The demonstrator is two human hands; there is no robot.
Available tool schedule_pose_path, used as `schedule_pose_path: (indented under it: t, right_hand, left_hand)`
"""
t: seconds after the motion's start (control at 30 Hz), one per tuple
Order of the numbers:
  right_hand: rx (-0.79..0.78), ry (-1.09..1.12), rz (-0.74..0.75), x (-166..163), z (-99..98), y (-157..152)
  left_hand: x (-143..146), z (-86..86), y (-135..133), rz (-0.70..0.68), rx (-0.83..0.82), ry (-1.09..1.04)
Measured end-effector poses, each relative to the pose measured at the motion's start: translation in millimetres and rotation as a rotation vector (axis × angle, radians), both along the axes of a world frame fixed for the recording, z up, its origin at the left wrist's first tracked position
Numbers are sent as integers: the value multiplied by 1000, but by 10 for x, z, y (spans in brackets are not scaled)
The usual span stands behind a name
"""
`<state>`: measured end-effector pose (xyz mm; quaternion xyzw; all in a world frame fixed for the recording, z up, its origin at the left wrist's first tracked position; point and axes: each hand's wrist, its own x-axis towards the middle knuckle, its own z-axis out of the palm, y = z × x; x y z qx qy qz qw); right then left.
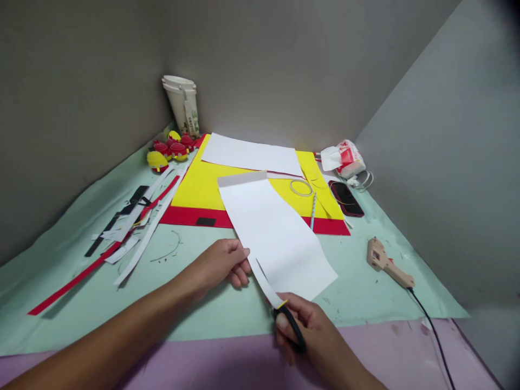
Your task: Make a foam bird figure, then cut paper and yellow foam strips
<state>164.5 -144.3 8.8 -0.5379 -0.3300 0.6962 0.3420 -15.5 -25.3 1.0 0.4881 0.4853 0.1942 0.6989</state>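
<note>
My left hand [229, 264] pinches the left edge of a white sheet of paper [280, 233] between thumb and fingers. A pair of black-handled scissors [298, 338] is in my right hand [306, 322], at the sheet's near end. A cut runs up from there, parting a narrow strip [266, 284] along the left side from the rest of the sheet. The scissor blades are mostly hidden by the paper. The sheet's far end, with a greyish band, lies over a yellow sheet [199, 184] that rests on red sheets [219, 218].
Paper offcuts [125, 233] lie at left, near red-and-yellow round ornaments [160, 154] and stacked paper cups [181, 105]. Another white sheet [252, 153] lies behind. At right are a phone [346, 199], a tissue pack [350, 160] and a corded glue gun [388, 264]. A pencil [313, 210] and ring [300, 188] lie mid-table.
</note>
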Motion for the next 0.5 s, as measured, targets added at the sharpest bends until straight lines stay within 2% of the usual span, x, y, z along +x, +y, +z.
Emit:
schedule_pose_path:
  t: [0.3,0.5]
  right_hand:
    - [61,47,5,22,-77,-36]
    - [36,29,-3,11,-48,-31]
  left_hand:
    - [6,-1,2,-13,0,9]
    - [3,-13,0,7,-16,-13]
